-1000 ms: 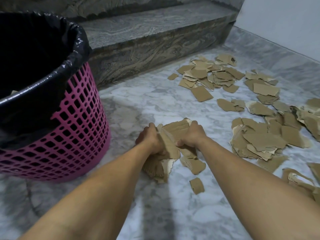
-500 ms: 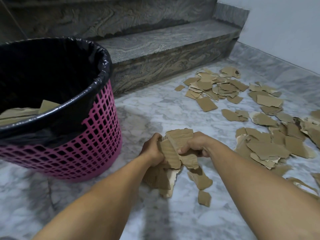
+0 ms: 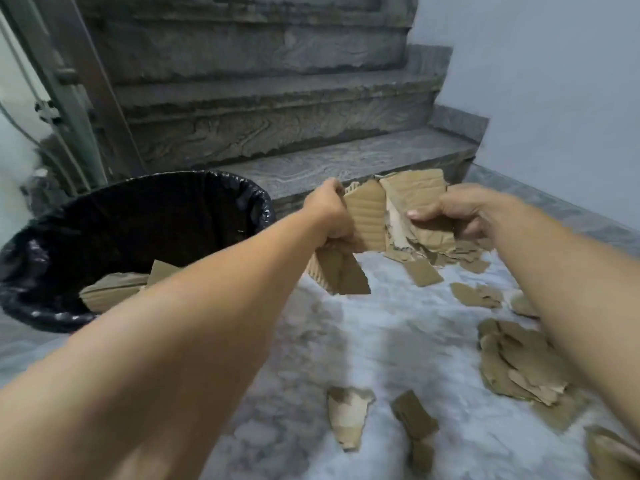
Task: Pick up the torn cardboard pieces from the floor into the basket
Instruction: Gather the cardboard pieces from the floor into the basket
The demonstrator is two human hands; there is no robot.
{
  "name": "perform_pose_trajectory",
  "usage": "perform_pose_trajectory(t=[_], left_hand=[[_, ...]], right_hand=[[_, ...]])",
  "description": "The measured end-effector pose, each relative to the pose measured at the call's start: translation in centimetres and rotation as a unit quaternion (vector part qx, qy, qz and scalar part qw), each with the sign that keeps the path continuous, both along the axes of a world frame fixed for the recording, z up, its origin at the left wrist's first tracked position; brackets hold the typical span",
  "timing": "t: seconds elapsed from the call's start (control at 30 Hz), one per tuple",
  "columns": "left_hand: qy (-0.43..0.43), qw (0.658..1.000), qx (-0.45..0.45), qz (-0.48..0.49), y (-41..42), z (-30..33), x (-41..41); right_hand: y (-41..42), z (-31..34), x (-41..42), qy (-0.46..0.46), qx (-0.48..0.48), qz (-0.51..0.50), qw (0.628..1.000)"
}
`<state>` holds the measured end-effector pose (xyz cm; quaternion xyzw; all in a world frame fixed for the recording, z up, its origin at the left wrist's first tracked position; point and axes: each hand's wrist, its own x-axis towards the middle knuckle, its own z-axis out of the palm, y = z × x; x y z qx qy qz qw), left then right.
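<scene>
Gripping a shared bundle of torn cardboard pieces [image 3: 398, 216], the left hand [image 3: 329, 216] clamps its near-left edge with curled fingers while the right hand [image 3: 460, 213] pinches the other side, thumb pressed on top. The bundle hangs in the air between them, above the marble floor [image 3: 398, 341] and just to the right of the basket [image 3: 242, 188], not yet over its opening. One corrugated flap [image 3: 341, 275] droops below the left hand and looks loosely caught.

To finish this step well, both hands should probably travel left together, keeping even pressure so the stack does not fan apart, and release only once the whole bundle sits above the black liner [image 3: 104, 216], low enough that pieces drop inside. The drooping flap is the likeliest to slip free on the way.

Inside the basket, a few brown pieces [image 3: 114, 289] already lie against the near wall. Much cardboard remains on the floor: two scraps [image 3: 349, 417] near the bottom, a layered heap [image 3: 519, 365] at the right, and more fragments [image 3: 422, 271] beyond the hands. Grey stone stairs [image 3: 277, 133] rise behind.
</scene>
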<state>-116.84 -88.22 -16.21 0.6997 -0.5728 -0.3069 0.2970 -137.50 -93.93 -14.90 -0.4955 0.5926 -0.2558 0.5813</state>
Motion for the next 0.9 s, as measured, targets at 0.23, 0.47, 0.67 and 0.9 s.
perform_pose_trajectory(t=[0.23, 0.47, 0.67, 0.9], left_hand=[[0.076, 0.99, -0.048, 0.112, 1.7, 11.9, 6.1], [0.047, 0.973, -0.014, 0.224, 6.0, 13.3, 14.5], [-0.004, 0.954, 0.023, 0.297, 9.9, 9.9, 20.0], [-0.057, 0.965, 0.056, 0.249, 10.8, 7.0, 21.5]], right_hand=[[0.8, 9.4, 4.7, -0.048, -0.052, 0.024, 0.997], [4.1, 10.1, 16.7, -0.046, -0.044, 0.146, 0.987], [6.9, 7.4, 24.6, -0.031, -0.045, 0.201, 0.978], [6.5, 6.4, 24.1, 0.042, -0.107, 0.206, 0.972]])
